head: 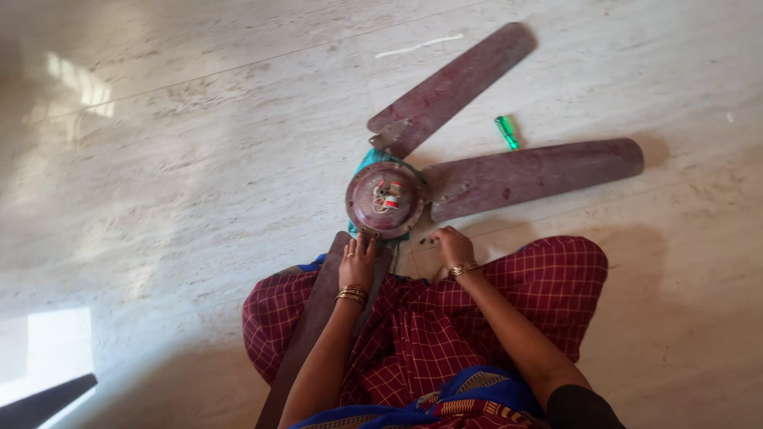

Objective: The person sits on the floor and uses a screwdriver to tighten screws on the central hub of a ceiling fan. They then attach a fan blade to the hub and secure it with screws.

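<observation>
A maroon ceiling fan motor hub (pixel 386 199) lies on the pale stone floor, wires showing at its centre. Two maroon blades lie by it: one (pixel 449 87) points up-right, the other (pixel 532 175) points right. A third blade (pixel 318 318) runs down across my lap. My left hand (pixel 358 262) rests flat on that blade's end, right at the hub's lower edge, fingers touching the bracket. My right hand (pixel 451 245) is on the floor beside the hub's lower right, fingertips curled over some small dark bits, possibly screws (pixel 429 237).
A green-handled screwdriver (pixel 506 132) lies on the floor between the two free blades. A teal cloth (pixel 367 161) peeks from under the hub. My crossed legs in maroon checked cloth (pixel 548 286) fill the lower middle. A dark object (pixel 44 401) sits bottom left.
</observation>
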